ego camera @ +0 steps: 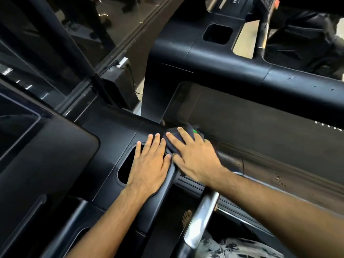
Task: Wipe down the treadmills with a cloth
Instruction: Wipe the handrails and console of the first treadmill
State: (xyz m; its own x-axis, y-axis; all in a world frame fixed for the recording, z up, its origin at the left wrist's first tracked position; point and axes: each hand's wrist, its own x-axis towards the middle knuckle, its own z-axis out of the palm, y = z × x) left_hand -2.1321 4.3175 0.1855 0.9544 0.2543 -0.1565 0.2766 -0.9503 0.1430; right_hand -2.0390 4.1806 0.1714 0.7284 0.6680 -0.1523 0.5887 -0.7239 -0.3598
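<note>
Pressing flat-fingered on a dark cloth [174, 141], the person's right hand [193, 157] holds it against the right corner of the near treadmill's console [111, 138], where the black moulding meets the side rail. Fingers lie straight over the fabric, a released grip, not clenched. A scrap of green [194, 131] shows at the cloth's far edge, just beyond the fingertips.

The left hand [149, 164] rests beside it, also released and flat, fingers straight, its little finger touching the right hand's thumb. It partly covers a rectangular cup recess [128, 164] sunk into the console, near the cloth's left edge.

A glossy dark display panel [37, 138] fills the console's left side. Below the right wrist, a silver handlebar [202, 216] runs down toward the lower edge, crossing in front of the deck; a bare foot [186, 217] shows in the gap beside it, and patterned fabric [238, 246] at the bottom edge.

Beyond the cloth stands a second treadmill [214, 60], its black rail running across the top right, with its own cup recess [217, 34] near the far corner. A glass partition [74, 34] rises at the upper left
</note>
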